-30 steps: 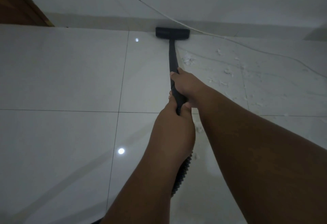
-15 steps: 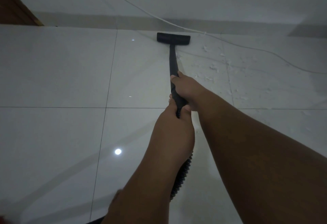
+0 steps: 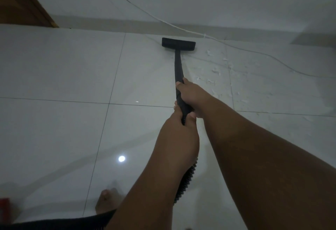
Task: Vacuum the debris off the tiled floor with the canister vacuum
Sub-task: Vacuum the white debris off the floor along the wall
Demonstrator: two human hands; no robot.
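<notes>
I hold a black vacuum wand (image 3: 177,66) with both hands. My right hand (image 3: 190,93) grips the wand higher up, and my left hand (image 3: 179,135) grips it just below, where the ribbed hose (image 3: 185,182) begins. The flat black floor nozzle (image 3: 178,44) rests on the white tiled floor (image 3: 63,70), a short way in front of the grey skirting. Small white scraps of debris (image 3: 216,70) lie scattered on the tiles to the right of the wand. The canister itself is out of view.
A thin white cable (image 3: 241,48) runs down the wall and across the floor behind the debris. A brown wooden door frame (image 3: 23,6) stands at the top left. My bare foot (image 3: 107,202) shows at the bottom, and a red object (image 3: 4,209) at the left edge.
The nozzle has been drawn back from the skirting toward me over the last second. The view has tilted down, bringing my foot and a red object into sight. Both hands keep their grip.
</notes>
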